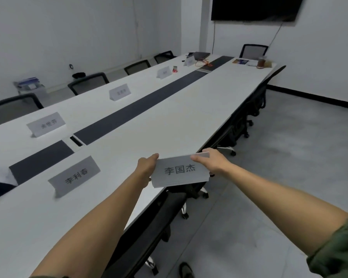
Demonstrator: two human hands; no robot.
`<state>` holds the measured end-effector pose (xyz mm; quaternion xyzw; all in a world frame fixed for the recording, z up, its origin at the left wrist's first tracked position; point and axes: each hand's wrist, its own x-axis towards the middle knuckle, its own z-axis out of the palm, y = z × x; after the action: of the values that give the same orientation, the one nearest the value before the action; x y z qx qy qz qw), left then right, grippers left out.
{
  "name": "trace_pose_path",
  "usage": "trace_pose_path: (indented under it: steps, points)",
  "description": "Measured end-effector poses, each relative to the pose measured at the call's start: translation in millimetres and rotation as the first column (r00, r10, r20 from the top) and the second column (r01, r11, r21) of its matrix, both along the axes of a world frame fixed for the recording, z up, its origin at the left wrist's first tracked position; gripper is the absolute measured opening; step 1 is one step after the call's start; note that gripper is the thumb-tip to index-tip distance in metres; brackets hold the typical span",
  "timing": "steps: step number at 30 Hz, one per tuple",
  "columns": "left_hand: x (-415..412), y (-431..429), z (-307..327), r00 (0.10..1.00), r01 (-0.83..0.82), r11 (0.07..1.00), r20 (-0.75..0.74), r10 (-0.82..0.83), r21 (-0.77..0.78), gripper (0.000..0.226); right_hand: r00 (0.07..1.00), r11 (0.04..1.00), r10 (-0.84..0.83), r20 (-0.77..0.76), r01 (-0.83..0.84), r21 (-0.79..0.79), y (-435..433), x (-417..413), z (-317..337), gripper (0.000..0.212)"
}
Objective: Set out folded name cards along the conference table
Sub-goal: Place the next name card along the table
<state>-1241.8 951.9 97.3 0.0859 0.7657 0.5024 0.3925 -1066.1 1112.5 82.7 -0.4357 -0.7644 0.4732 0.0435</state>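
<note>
Gripping a stack of name cards (180,173) by its short ends, the left hand (147,167) and right hand (211,161) hold it above the near edge of the white surface (169,117). Just to its left a folded card (74,175) stands upright. More name cards (46,123) line the far side. Office chairs (253,101) sit tucked under the near edge.

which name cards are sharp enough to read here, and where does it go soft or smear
Head view: the held card stack prints sharp; the nearest standing card is slightly smeared; the farthest cards blur unreadable; the wall screen smears at its corner.
</note>
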Motion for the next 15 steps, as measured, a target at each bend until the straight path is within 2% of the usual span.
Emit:
trace_pose_path:
  steps: [8, 15]
  points:
    - [-69, 67, -42, 0.993, -0.108, 0.992, 0.049, 0.111, -0.062, 0.035, 0.992, 0.993, 0.116, 0.047, -0.116, -0.007, 83, -86, -30, 0.095]
    - [-104, 77, -75, 0.935, -0.317, 0.940, 0.126, 0.333, -0.129, 0.030, 0.942, 0.945, 0.325, 0.081, -0.323, -0.044, 119, -168, -63, 0.091]
